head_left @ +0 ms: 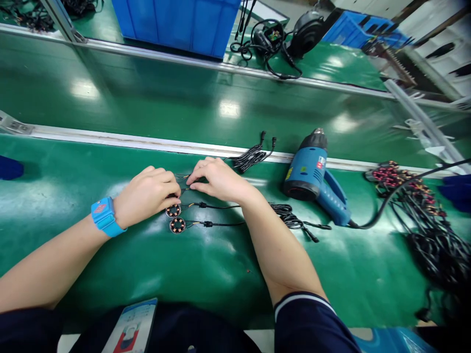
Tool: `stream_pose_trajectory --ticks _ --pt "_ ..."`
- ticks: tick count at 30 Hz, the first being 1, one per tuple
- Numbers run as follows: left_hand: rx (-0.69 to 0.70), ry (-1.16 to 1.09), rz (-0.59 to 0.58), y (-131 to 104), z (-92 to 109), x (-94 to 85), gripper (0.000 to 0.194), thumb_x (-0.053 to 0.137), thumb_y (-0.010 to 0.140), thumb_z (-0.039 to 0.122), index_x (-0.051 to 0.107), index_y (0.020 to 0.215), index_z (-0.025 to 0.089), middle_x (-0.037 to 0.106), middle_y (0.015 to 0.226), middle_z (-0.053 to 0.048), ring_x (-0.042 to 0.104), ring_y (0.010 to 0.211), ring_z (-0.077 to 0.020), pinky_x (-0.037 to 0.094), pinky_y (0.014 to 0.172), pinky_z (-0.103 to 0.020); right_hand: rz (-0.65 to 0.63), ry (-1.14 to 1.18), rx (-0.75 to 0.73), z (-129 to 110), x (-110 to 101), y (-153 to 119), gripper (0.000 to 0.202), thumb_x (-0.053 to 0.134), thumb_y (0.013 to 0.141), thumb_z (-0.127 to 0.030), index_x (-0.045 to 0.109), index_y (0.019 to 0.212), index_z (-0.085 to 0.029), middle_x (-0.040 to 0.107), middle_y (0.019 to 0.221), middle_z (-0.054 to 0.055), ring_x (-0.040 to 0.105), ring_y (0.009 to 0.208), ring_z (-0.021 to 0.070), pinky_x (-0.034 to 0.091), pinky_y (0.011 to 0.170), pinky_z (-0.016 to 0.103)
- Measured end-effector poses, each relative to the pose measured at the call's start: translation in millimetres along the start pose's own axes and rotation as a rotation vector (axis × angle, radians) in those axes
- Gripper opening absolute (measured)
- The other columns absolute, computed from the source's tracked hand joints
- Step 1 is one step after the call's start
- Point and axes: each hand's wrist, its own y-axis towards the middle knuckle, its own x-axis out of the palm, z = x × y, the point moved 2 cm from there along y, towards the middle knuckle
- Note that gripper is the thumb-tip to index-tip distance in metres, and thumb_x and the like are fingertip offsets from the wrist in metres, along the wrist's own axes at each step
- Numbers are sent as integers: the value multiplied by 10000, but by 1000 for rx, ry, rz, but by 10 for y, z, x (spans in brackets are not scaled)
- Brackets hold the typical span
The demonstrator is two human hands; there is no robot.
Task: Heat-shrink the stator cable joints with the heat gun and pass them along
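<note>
My left hand (150,192), with a blue band (107,215) on its wrist, is closed, fingers curled down at the bench. What it grips is hidden under the fingers. Opposite it, the thumb and forefinger of my right hand (215,179) pinch thin wires (186,189). Just below the left fingertips lies a round motor stator (173,211) with copper coils, partly covered by the hand. A second stator (177,225) sits right under it. From each, thin wires lead to a black cable (224,224), passing beneath my right forearm to coiled ends (289,218).
A blue heat gun (307,166) lies right of my hands, its cord running right. Behind my right hand is a bundled black cable (250,157). A pile of wired stators (405,184) covers the right side. On the back shelf stands a blue crate (176,27).
</note>
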Motion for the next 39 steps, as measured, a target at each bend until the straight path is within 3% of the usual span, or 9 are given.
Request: stream_pose_trajectory --ticks 5,8,15,20,23,27,34,39 --pt "3 13 -67 0 13 51 132 646 950 349 703 909 237 689 872 -2 592 814 -189 356 723 -346 -67 -36 -19 -68 167 75 138 621 1000 -195 759 1014 -194 696 1014 65 590 964 221 390 847 344" --pt "-2 -30 -76 -3 -18 56 161 617 967 356 704 902 237 708 878 -4 620 829 -189 370 743 -344 -88 -25 5 -106 198 97 111 651 987 -212 754 960 -182 677 976 62 564 925 210 376 843 335" --pt "-11 -86 -92 -11 -70 48 186 618 961 372 715 867 245 737 844 7 649 805 -187 388 752 -338 23 37 133 -89 218 126 122 626 1001 -239 725 953 -186 651 972 44 540 945 214 331 821 321" --pt "-111 -196 -58 -6 -95 64 116 674 931 364 671 943 249 743 808 64 672 767 -163 399 789 -326 2 65 113 -21 166 110 159 603 1014 -255 749 973 -210 650 949 40 548 940 212 329 832 326" --pt "-173 -221 -24 2 -93 86 138 676 928 350 635 993 235 723 732 82 663 708 -147 404 793 -316 -57 56 109 16 106 78 73 717 945 -266 760 995 -234 619 900 25 542 935 214 321 844 334" --pt "-158 -179 -6 23 -63 103 83 644 932 327 656 909 248 704 695 89 651 688 -144 389 783 -320 -113 33 131 18 102 72 171 848 829 -244 765 979 -247 588 893 14 530 936 216 318 841 336" --pt "-140 -151 5 43 -38 85 160 563 939 304 650 829 226 675 658 69 625 648 -137 390 780 -319 -114 85 156 -18 166 122 185 848 834 -301 766 995 -259 576 900 13 518 956 221 313 882 358" --pt "-98 -120 -1 27 -53 85 192 550 941 312 658 812 220 660 664 61 614 647 -132 396 772 -310 -131 140 176 -67 162 140 36 780 876 -261 774 909 -251 620 874 -3 544 945 202 271 855 353"
